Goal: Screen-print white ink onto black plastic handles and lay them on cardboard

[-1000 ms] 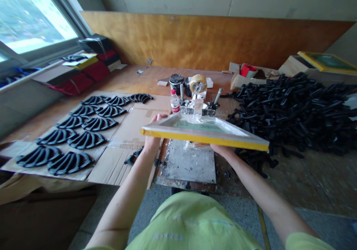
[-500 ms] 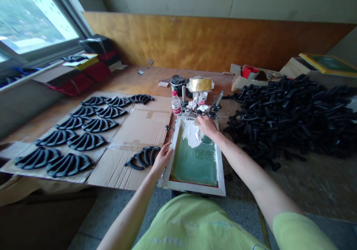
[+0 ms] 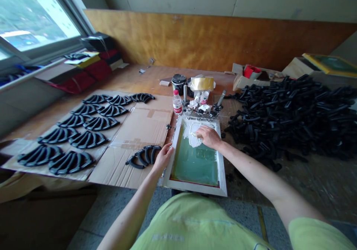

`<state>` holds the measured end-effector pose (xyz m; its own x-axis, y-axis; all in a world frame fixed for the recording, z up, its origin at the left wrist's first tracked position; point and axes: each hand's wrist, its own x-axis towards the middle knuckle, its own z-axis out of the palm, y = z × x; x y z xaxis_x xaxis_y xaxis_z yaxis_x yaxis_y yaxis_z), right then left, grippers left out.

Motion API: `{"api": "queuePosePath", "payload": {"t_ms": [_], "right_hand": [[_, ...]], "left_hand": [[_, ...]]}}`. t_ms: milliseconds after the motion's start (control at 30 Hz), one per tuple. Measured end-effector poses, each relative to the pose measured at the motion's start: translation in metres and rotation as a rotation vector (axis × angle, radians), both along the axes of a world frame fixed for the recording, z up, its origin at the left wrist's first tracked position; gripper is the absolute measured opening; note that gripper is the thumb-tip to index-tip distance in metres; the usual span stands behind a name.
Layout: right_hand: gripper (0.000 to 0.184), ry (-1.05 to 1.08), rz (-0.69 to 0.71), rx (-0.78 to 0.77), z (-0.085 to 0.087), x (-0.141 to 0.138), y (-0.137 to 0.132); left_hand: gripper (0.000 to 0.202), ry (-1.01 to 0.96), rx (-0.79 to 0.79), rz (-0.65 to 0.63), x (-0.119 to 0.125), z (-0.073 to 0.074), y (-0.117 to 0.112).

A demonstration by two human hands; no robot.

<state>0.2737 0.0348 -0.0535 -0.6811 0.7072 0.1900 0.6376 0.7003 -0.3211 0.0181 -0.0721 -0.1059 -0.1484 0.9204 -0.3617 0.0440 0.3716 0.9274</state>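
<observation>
Screen frame down, squeegee pulling

The screen frame (image 3: pixel 223 175) I lifted a second ago lies flat; my left hand (image 3: pixel 164 157) grips its edge, my right hand (image 3: pixel 208 136) drags white ink (image 3: pixel 192 135) with something I cannot make out.

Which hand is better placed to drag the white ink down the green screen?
The right hand: it already rests on the white ink at the far end of the screen frame. The left hand sits on the frame's left edge, apparently steadying it.
</observation>
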Motion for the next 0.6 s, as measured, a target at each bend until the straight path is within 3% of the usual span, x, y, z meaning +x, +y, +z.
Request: {"api": "queuePosePath", "payload": {"t_ms": [100, 200, 267, 367, 433, 500, 600], "right_hand": [[0.027, 0.016, 0.06, 0.034, -0.01, 0.0, -0.013], [0.017, 0.048, 0.051, 0.0, -0.006, 0.001, -0.012], [0.018, 0.08, -0.045, -0.022, 0.005, -0.004, 0.005], [0.046, 0.106, -0.219, -0.025, 0.027, -0.007, 0.043], [0.053, 0.143, -0.324, -0.018, 0.037, 0.004, 0.068], [0.045, 0.249, -0.435, -0.017, 0.037, 0.029, 0.084], [0.03, 0.408, -0.706, -0.047, 0.016, 0.073, 0.085]], "left_hand": [[0.063, -0.072, -0.024, 0.014, 0.001, 0.007, -0.001], [0.061, -0.103, -0.034, 0.036, 0.003, 0.017, -0.001], [0.064, -0.108, -0.039, 0.036, 0.003, 0.028, -0.001], [0.068, -0.117, -0.021, 0.02, -0.001, 0.052, 0.0], [0.064, -0.14, -0.003, -0.002, -0.004, 0.073, 0.004], [0.06, -0.172, 0.025, -0.01, -0.003, 0.097, 0.013], [0.057, -0.254, 0.201, 0.06, 0.007, 0.13, 0.036]]}}
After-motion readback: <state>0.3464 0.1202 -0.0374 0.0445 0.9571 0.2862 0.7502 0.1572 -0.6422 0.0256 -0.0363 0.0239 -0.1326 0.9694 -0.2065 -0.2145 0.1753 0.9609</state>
